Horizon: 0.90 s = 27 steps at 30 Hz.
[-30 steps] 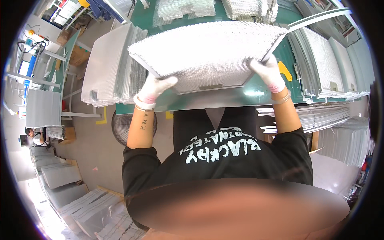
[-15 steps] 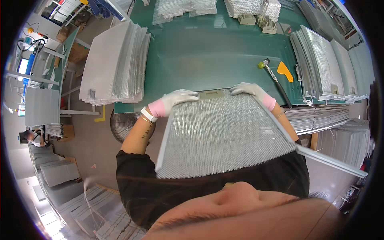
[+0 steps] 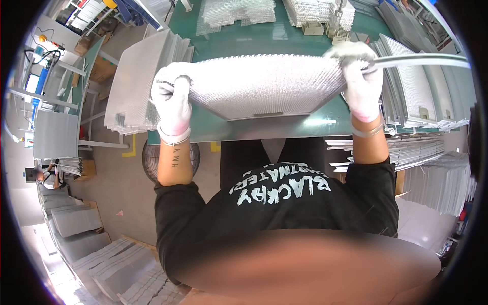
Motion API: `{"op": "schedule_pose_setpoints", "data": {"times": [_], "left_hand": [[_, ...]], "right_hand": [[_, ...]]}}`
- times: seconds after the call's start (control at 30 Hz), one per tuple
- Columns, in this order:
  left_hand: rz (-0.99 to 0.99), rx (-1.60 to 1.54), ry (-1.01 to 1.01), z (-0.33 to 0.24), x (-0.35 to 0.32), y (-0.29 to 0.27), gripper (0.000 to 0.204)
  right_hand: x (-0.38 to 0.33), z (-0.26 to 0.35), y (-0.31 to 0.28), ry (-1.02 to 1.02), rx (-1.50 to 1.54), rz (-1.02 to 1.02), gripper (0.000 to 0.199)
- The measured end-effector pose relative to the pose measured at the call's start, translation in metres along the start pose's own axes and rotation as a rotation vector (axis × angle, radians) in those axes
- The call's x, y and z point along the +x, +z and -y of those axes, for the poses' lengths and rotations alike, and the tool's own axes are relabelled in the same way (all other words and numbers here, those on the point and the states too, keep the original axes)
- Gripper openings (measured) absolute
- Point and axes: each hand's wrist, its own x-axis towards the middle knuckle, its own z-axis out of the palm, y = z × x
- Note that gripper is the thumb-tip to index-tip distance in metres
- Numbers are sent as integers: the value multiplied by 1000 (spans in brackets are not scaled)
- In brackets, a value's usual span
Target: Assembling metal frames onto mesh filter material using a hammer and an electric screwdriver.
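A silvery mesh filter panel [image 3: 269, 84] is held up at a tilt over the near part of the green table [image 3: 218, 131]. Its framed edge, with a small grey-green handle piece [image 3: 268, 114], is low and close to the table; the bare mesh edge is raised. My left hand [image 3: 174, 96], in a white glove, is closed round the panel's left corner. At the right corner, my gloved right hand [image 3: 362, 81] grips the panel where a loose metal frame strip [image 3: 422, 61] sticks out to the right.
Stacked panels [image 3: 142, 86] stand on the table's left, more framed panels [image 3: 414, 81] on its right. Mesh sheets [image 3: 236, 11] and tan plastic pieces [image 3: 312, 29] lie at the back. A floor fan [image 3: 162, 160] sits below the left edge; metal strips [image 3: 401, 152] are under the right.
The panel has gone from against my body to above the table, its bare mesh edge now raised. My hands have shifted to its corners, and the strip swung up. Hammer and orange scraper are now hidden.
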Motion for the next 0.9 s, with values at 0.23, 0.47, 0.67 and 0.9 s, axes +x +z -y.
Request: {"op": "schedule_pose_setpoints", "data": {"times": [0.23, 0.47, 0.67, 0.9], "left_hand": [[337, -269, 242, -26, -8, 33, 13], [1415, -443, -308, 54, -55, 11, 75], [1489, 371, -305, 76, -76, 40, 73], [1522, -222, -521, 36, -13, 15, 78]], "right_hand": [[-32, -14, -1, -98, 145, -150, 6], [-79, 2, -6, -231, 314, 404, 43], [-108, 22, -6, -155, 155, 354, 50], [-81, 7, 7, -200, 284, -14, 33]]}}
